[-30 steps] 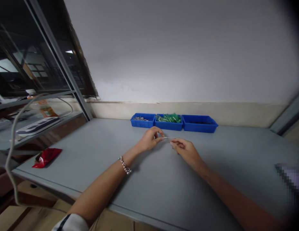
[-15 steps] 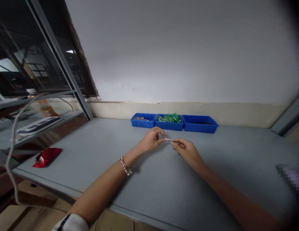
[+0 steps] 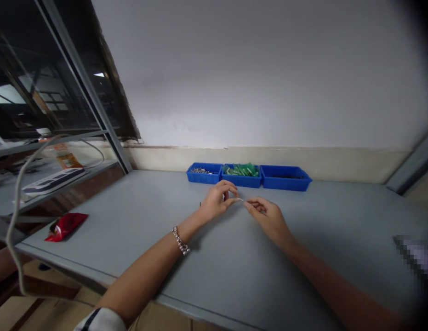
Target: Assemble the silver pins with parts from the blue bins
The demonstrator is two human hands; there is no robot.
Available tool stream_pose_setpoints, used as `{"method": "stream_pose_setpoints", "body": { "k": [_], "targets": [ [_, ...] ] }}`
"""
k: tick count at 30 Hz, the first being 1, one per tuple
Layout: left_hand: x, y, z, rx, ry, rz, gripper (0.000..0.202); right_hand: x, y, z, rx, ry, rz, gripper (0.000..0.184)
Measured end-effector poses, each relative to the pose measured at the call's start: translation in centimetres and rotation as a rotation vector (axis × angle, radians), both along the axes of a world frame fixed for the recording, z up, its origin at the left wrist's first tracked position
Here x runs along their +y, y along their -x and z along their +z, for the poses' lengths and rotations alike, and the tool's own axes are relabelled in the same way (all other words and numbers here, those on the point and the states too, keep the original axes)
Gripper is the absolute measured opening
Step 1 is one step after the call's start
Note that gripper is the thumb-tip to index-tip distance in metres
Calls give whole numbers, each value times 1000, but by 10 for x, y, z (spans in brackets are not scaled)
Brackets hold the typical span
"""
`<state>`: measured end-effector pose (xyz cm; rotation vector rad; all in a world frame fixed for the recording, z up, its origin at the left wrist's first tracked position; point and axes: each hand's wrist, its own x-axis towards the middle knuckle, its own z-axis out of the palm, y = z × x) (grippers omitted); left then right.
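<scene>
My left hand (image 3: 218, 201) and my right hand (image 3: 267, 216) meet fingertip to fingertip just above the grey table (image 3: 138, 220), in front of three blue trays. Both pinch a thin pale pin-like piece (image 3: 241, 200) between thumb and forefinger; only a short bit of it shows between the fingers. A beaded bracelet (image 3: 180, 240) sits on my left wrist. The left blue tray (image 3: 204, 173) holds small metal parts, the middle tray (image 3: 241, 174) holds green parts, and the right tray (image 3: 284, 178) looks dark inside.
A red packet (image 3: 66, 225) lies near the table's left edge. To the left stands a metal-framed shelf (image 3: 55, 181) with a white cable (image 3: 17, 216) hanging off it. A wall runs behind the trays. A blurred patch (image 3: 415, 257) sits at the right.
My hands have drawn closer together, so less of the thin piece shows between the fingertips than half a second ago. The trays and packet have not moved.
</scene>
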<state>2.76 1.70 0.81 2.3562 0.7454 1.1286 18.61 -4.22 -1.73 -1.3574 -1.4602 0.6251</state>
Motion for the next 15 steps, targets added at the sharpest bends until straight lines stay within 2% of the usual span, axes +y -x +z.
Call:
{"method": "stream_pose_setpoints", "body": {
  "k": [8,15],
  "targets": [
    [-3,-2,2,-7,0,17,15,-3,1,4,33,-85,14,22],
    [-8,-3,-1,159,14,1,23,-5,1,6,-25,-58,0,20]
  ]
}}
